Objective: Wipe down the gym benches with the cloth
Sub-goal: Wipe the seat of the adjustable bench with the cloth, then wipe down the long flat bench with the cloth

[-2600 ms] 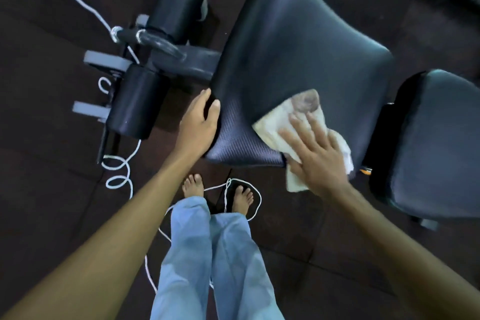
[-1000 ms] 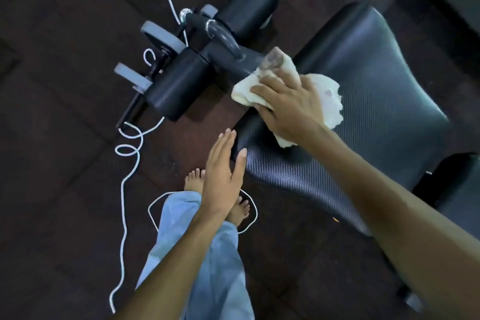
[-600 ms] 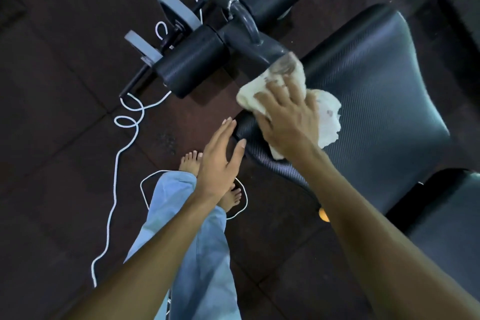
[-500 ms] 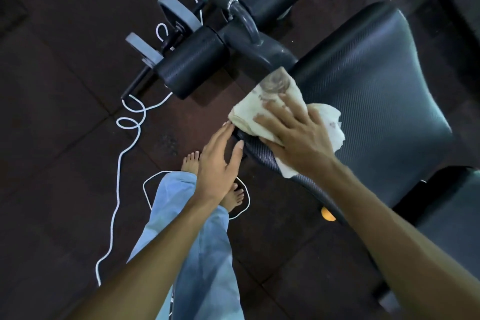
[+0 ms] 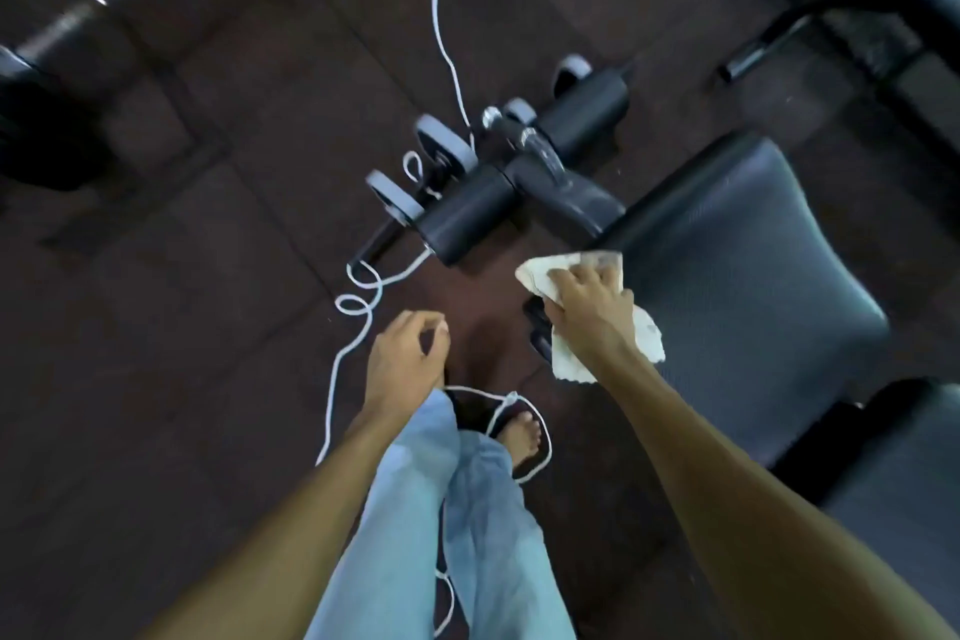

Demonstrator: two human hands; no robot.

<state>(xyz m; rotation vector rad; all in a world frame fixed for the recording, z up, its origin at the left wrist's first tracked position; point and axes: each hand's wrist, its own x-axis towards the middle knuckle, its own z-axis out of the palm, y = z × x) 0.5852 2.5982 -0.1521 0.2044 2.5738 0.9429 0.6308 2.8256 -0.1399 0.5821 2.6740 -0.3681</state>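
Black bench pad point(image 5: 737, 265): upholstery, fine woven-look texture, dull sheen. Pale cloth point(image 5: 641, 335): soft fabric, crumpled, stained. Black leg rollers point(image 5: 467, 218): matt padding. Curved handle point(image 5: 543, 152): polished metal, glossy. White cord point(image 5: 440, 34): smooth. Dark floor point(image 5: 234, 276): matt tiles.

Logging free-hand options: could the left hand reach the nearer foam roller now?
Probably yes. The left hand holds nothing, and only floor and a loop of white cord lie between it and the foam roller; the right hand, gripping the cloth, is off to the side.
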